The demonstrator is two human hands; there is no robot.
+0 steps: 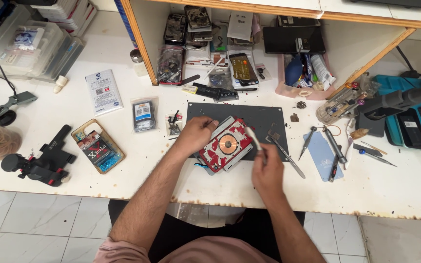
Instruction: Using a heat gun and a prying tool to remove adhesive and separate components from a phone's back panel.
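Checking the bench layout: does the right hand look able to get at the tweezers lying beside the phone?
Probably yes. The tweezers lie bare on the mat just beside the right hand, nothing between them, though its fingers already hold a thin tool.

The opened phone [226,144] lies back-up and tilted on the dark grey mat [264,116], its top end towards one o'clock. Red patches cover its inner plate, with a round copper coil dead centre. At three o'clock of it a slim silver tool [254,139] angles up, tip at the phone's right edge.
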